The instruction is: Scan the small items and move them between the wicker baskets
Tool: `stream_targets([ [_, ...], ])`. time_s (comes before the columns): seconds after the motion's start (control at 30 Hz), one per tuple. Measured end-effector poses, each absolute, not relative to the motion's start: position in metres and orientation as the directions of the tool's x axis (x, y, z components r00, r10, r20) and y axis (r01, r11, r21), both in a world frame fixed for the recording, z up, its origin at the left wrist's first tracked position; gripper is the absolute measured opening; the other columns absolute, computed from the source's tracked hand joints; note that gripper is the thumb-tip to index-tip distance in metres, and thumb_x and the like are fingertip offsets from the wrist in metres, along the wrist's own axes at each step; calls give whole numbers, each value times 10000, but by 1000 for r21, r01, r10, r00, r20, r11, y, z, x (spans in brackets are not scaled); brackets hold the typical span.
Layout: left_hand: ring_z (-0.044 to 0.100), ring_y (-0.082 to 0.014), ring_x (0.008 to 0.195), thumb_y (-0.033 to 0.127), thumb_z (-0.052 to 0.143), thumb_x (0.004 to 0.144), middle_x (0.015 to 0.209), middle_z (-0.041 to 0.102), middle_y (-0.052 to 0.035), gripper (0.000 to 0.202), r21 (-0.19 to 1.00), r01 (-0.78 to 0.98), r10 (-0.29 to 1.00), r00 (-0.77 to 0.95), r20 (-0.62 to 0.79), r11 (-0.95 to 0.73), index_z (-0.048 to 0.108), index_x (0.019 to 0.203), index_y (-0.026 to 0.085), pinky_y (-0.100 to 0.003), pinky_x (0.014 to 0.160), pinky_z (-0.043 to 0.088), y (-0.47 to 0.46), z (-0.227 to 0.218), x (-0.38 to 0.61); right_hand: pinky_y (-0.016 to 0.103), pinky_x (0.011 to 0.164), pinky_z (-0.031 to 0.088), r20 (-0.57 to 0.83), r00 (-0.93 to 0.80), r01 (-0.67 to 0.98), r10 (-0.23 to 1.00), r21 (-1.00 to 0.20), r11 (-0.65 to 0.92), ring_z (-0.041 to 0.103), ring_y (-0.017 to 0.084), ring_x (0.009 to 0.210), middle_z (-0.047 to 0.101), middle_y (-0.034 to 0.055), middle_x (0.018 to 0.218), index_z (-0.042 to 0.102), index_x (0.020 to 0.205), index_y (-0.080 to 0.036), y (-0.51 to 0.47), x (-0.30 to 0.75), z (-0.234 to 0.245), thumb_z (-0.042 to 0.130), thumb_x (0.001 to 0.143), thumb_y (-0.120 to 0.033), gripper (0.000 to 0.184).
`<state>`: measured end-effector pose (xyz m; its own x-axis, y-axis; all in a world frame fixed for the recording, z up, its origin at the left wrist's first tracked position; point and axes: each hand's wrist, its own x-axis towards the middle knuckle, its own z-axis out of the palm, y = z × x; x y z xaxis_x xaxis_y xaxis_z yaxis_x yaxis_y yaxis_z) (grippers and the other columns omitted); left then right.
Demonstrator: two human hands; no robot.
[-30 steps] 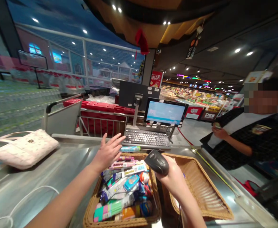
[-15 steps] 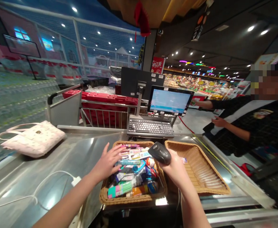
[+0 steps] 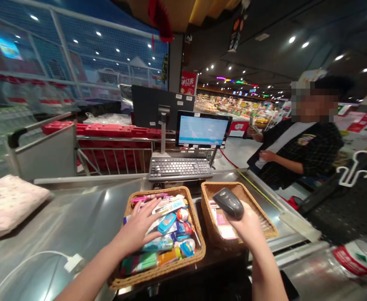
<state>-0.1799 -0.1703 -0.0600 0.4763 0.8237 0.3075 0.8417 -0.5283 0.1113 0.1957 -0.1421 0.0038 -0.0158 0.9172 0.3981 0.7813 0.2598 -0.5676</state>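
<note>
My left hand (image 3: 139, 228) lies with fingers spread over the left wicker basket (image 3: 200, 251), touching the things in it. Inside are a blue oval package (image 3: 167, 223), a round red-and-white item (image 3: 182, 215), an orange tube (image 3: 169, 256) and several other small packaged goods. My right hand (image 3: 248, 221) is closed around a black handheld barcode scanner (image 3: 228, 203), held above the right wicker basket (image 3: 240, 187). Pink and white flat packets (image 3: 223, 225) show in that basket, partly behind the scanner and my hand.
A keyboard (image 3: 180, 168) and a lit screen (image 3: 204, 129) stand behind the baskets. A pale bag (image 3: 11, 205) and a white cable with a plug (image 3: 73, 262) lie on the metal counter at left. Across the counter stands a person (image 3: 296, 142). A red-and-white container (image 3: 357, 257) sits at right.
The view has swung right. My right hand has carried the scanner from between the baskets to above the right one, where packets now show. My left hand stays over the left basket.
</note>
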Motion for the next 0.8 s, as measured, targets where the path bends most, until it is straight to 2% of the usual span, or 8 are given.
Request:
stream_targets([
  [0.17,315,-326,1429,436,549,904,1550,367,-126,408,75,813,763,505,405,-578,579,1273,264,-664,1128,206,-127,-46,-115,449,886,514,442,180,817,879,-565,116,654,330,996,716,144,1023,689,1002,-152,-145,261,4,588,697,-446,435],
  [0.4,233,-346,1464,414,640,839,1562,316,-186,413,27,773,703,562,435,-634,619,1188,196,-645,1147,166,-56,-49,4,457,937,495,494,231,834,838,-544,91,627,325,1075,713,127,1067,701,1025,-161,-144,326,-5,581,713,-441,436],
  [0.47,221,-343,1469,426,655,817,1566,300,-197,429,24,749,697,604,386,-662,626,1164,174,-630,1156,159,-32,-58,38,444,924,503,494,253,832,832,-551,74,631,314,1064,717,109,1060,706,1021,-173,-143,342,-8,590,711,-415,410],
  [0.6,168,-327,1486,393,659,779,1585,264,-179,400,-26,705,687,699,199,-709,667,1094,145,-586,1190,72,10,-87,95,422,907,510,481,285,828,829,-560,40,645,293,1025,714,87,1055,703,1007,-191,-140,369,-8,594,727,-366,348],
  [0.73,174,-316,1487,312,664,732,1562,326,-163,337,-84,656,650,755,86,-750,726,1017,144,-545,1205,59,39,-121,128,420,922,504,486,274,829,830,-557,53,649,287,1022,720,72,1053,701,1029,-207,-131,395,-7,600,739,-355,340],
  [0.8,198,-285,1485,260,635,735,1543,366,-146,343,-121,614,616,787,32,-780,731,1049,162,-518,1213,77,51,-137,138,424,931,500,491,261,833,831,-550,64,648,289,1026,723,74,1054,706,1029,-206,-124,407,-7,606,746,-362,338],
])
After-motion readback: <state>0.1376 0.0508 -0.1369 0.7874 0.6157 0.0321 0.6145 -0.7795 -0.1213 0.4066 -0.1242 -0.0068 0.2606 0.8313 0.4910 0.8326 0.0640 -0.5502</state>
